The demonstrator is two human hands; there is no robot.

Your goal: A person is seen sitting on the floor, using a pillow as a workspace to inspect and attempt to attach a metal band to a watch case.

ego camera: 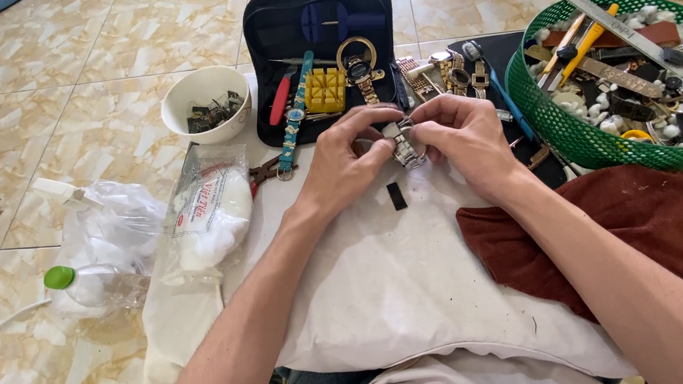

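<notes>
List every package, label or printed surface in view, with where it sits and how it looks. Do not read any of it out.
Plastic bag of white cotton: left of the left hand, on the white cloth; clear, soft, with a white label printed in red and dark.
Metal ruler: across the green basket, upper right; long, grey, dark print.
No screens or signs in view.

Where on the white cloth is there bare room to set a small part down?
The free patch is the white cloth between the forearms, bordered by the small black piece above and the brown towel to the right. It is crowded above the left hand and right hand, near the black tool case and green basket.
</notes>
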